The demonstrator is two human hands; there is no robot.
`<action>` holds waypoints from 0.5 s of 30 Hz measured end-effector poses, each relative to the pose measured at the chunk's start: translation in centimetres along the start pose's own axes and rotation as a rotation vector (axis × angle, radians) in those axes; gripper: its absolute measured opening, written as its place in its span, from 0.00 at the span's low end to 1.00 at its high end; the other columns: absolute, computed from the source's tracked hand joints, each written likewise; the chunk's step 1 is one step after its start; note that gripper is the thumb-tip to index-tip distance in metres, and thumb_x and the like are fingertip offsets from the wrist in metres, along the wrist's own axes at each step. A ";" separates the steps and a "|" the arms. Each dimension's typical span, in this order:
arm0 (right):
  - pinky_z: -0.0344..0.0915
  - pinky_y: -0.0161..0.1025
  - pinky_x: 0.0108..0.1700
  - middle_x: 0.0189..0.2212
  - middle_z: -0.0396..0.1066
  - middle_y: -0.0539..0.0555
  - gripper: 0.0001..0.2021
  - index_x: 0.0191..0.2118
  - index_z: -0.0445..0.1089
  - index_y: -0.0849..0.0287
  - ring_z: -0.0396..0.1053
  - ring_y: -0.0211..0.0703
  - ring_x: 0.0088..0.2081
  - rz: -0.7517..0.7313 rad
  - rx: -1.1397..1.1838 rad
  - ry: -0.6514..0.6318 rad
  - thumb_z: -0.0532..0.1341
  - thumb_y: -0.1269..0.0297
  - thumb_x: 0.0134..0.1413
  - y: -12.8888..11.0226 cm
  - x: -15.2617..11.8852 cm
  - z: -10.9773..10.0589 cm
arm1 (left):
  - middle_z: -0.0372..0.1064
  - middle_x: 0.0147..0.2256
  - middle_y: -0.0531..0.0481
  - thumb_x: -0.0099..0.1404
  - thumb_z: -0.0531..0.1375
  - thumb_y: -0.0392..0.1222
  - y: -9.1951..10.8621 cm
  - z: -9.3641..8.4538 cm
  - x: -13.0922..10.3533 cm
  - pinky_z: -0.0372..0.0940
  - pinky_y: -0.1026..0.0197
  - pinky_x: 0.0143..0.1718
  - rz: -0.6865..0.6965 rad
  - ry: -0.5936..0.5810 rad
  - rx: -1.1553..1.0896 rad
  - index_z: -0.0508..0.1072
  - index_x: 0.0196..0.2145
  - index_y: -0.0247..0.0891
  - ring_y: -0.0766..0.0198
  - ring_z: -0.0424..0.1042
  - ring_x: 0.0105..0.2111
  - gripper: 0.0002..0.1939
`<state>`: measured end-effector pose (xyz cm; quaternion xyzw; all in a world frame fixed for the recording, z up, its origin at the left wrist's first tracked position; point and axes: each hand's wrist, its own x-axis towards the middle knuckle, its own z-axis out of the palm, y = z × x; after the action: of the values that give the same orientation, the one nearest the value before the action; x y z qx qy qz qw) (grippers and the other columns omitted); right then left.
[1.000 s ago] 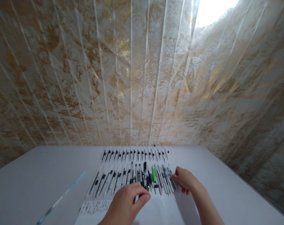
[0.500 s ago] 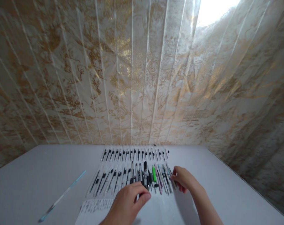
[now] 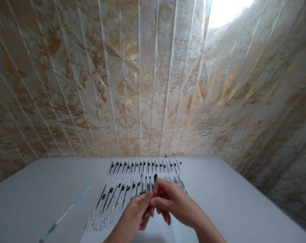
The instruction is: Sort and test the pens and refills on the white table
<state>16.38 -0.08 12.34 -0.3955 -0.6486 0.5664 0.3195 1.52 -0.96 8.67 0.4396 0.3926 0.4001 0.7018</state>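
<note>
My left hand [image 3: 135,212] and my right hand [image 3: 173,201] meet in front of me, thumbs and fingertips pinched close together. Whatever lies between the fingers is too small or hidden to make out. Just behind them runs a near row of clear pens with black parts [image 3: 109,198], lying side by side. A thick black pen [image 3: 155,177] sticks out past my right hand. That hand covers much of the row's right part, where a few pale and bluish pens [image 3: 177,180] still show.
Farther back lies a second row of clear pens [image 3: 140,166]. A sheet with handwriting [image 3: 98,223] lies at the front, partly under my forearms. A long light-blue pen-like stick [image 3: 68,211] rests at left. A patterned gold curtain [image 3: 143,84] hangs behind the white table [image 3: 213,189].
My right hand has left the right end of the near row and moved left to meet my left hand. The green pen there is now mostly covered.
</note>
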 end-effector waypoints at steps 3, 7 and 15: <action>0.54 0.23 0.12 0.17 0.63 0.42 0.05 0.29 0.58 0.57 0.57 0.28 0.13 0.031 -0.081 0.051 0.56 0.70 0.52 -0.1 -0.2 -0.4 | 0.60 0.23 0.57 0.53 0.64 0.57 0.0 0.1 0.4 0.44 0.70 0.17 0.096 0.149 -0.232 0.69 0.29 0.36 0.75 0.51 0.18 0.20; 0.51 0.22 0.11 0.16 0.62 0.41 0.06 0.36 0.61 0.57 0.54 0.27 0.11 0.120 -0.260 0.018 0.53 0.73 0.52 -0.2 -0.3 1.1 | 0.69 0.34 0.53 0.49 0.67 0.41 0.3 -0.2 0.5 0.60 0.69 0.28 0.282 0.350 -0.429 0.71 0.37 0.40 0.70 0.65 0.29 0.16; 0.54 0.25 0.17 0.14 0.63 0.42 0.05 0.36 0.64 0.59 0.58 0.30 0.12 0.196 -0.546 0.078 0.52 0.72 0.54 0.1 0.9 3.5 | 0.68 0.48 0.46 0.57 0.62 0.46 -0.2 0.4 -0.5 0.52 0.56 0.56 0.296 0.332 -0.275 0.70 0.43 0.41 0.54 0.60 0.55 0.16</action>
<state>12.92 -1.03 11.66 -0.5490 -0.7230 0.3834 0.1699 1.79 -1.58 8.71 0.3210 0.3757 0.6147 0.6147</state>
